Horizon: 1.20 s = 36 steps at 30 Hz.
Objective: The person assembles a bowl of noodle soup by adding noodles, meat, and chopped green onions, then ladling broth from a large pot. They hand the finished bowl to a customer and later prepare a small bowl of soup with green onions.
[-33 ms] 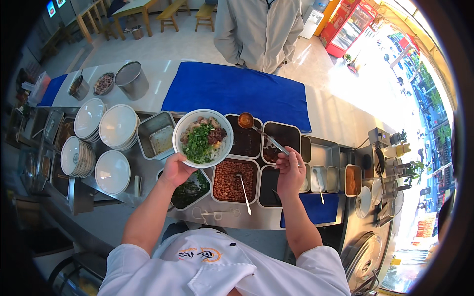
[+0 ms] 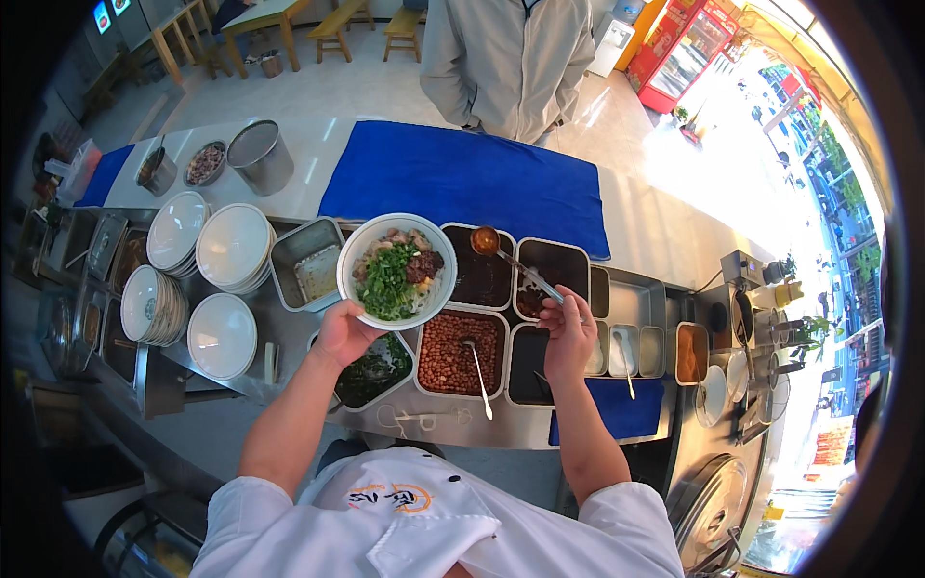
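A white bowl (image 2: 349, 279) with chopped green onion, dark red sauce and pale pieces in it rests in my left hand (image 2: 347, 332), whose fingers grip its near rim. My right hand (image 2: 570, 332) is closed round the handle of a ladle (image 2: 485, 240). Reddish-brown sauce shows in the ladle's cup, which hangs just right of the bowl, over a dark sauce pan (image 2: 472, 279). Below the bowl stand a pan of brown beans (image 2: 453, 352) with a spoon (image 2: 479, 380) and a pan of leafy greens (image 2: 374, 374).
Stacks of white bowls (image 2: 231, 246) stand on the left, beside an empty metal pan (image 2: 306, 262). A blue cloth (image 2: 462, 178) covers part of the counter ahead. Beyond it stands a person in a grey jacket (image 2: 509, 63). Small condiment tins (image 2: 650, 352) lie to the right.
The ladle's cup has dipped very slightly toward me. Both hands hold the same things, and the bowl keeps its place.
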Each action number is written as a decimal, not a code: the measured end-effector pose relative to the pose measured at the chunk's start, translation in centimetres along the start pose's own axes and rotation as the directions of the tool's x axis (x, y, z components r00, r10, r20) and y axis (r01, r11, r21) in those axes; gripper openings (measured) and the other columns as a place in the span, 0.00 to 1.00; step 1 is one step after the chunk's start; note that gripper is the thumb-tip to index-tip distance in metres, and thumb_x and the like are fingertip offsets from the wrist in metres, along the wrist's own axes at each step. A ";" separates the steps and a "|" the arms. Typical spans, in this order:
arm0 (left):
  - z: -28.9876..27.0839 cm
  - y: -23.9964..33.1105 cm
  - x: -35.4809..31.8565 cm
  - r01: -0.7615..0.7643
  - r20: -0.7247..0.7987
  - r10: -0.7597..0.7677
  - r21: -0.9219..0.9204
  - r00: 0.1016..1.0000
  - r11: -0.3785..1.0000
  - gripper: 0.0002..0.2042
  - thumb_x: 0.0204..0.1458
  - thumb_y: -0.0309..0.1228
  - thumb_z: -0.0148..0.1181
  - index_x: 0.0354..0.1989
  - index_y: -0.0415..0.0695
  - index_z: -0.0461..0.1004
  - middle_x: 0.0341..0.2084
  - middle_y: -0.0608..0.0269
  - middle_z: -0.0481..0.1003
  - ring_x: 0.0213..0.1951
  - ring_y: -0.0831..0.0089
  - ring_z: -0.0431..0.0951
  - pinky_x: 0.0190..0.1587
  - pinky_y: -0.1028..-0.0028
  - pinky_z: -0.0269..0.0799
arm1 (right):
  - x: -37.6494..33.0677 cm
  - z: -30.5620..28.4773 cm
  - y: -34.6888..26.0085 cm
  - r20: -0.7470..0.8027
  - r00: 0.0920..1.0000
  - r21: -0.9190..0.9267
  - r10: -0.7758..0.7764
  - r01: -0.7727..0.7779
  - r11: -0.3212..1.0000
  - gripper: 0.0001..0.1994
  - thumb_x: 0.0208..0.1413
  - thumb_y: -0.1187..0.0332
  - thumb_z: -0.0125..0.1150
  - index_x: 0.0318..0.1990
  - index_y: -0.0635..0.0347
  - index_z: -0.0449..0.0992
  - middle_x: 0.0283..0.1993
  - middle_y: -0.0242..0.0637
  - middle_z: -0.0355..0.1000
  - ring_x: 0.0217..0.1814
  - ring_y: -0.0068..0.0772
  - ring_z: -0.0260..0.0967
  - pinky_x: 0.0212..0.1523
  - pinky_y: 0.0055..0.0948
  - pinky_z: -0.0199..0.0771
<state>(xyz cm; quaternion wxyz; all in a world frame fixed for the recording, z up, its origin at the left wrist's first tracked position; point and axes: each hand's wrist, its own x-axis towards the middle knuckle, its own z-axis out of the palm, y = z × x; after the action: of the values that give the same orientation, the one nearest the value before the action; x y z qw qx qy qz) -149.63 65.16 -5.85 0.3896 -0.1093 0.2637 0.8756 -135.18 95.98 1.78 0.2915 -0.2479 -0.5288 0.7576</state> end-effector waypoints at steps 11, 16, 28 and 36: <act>-5.7 7.3 -18.5 -0.081 0.073 0.091 -0.129 0.993 0.988 0.30 0.43 0.23 0.49 0.61 0.35 0.63 0.56 0.50 0.72 0.57 0.57 0.73 0.62 0.56 0.68 | -3.8 4.7 5.2 0.445 0.846 -0.875 -0.292 0.481 0.059 0.13 0.51 0.70 0.67 0.45 0.60 0.79 0.39 0.43 0.74 0.48 0.46 0.69 0.50 0.42 0.68; -13.5 11.9 -35.6 -0.149 0.082 0.168 -0.199 0.982 0.969 0.29 0.44 0.22 0.50 0.60 0.33 0.65 0.54 0.49 0.73 0.54 0.59 0.76 0.58 0.58 0.73 | -19.0 16.5 3.1 0.384 0.821 -0.834 -0.422 0.505 0.223 0.15 0.54 0.75 0.63 0.50 0.61 0.76 0.48 0.44 0.70 0.51 0.44 0.67 0.51 0.37 0.68; -38.1 23.1 -89.3 -0.672 -0.368 0.580 -0.207 0.727 0.711 0.33 0.41 0.20 0.50 0.64 0.41 0.60 0.56 0.50 0.70 0.57 0.55 0.72 0.57 0.53 0.72 | -73.4 58.4 16.0 0.877 0.411 -0.169 -0.249 0.749 0.640 0.18 0.50 0.81 0.60 0.50 0.64 0.72 0.49 0.46 0.68 0.51 0.44 0.66 0.45 0.34 0.70; -53.0 36.1 -106.9 -0.928 -0.629 0.704 -0.076 0.329 0.366 0.34 0.38 0.24 0.52 0.62 0.41 0.63 0.54 0.53 0.72 0.56 0.56 0.74 0.58 0.54 0.72 | -90.0 83.0 27.7 0.981 0.192 -0.093 -0.026 0.580 0.809 0.09 0.53 0.77 0.64 0.42 0.64 0.75 0.38 0.42 0.71 0.33 0.37 0.70 0.34 0.31 0.73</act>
<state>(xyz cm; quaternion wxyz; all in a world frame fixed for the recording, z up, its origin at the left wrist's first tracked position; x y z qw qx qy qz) -105.21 -50.77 5.83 -0.2399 -0.2581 0.1730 0.9197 -133.29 -29.42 8.05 -0.0045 0.3143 -0.7906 0.5255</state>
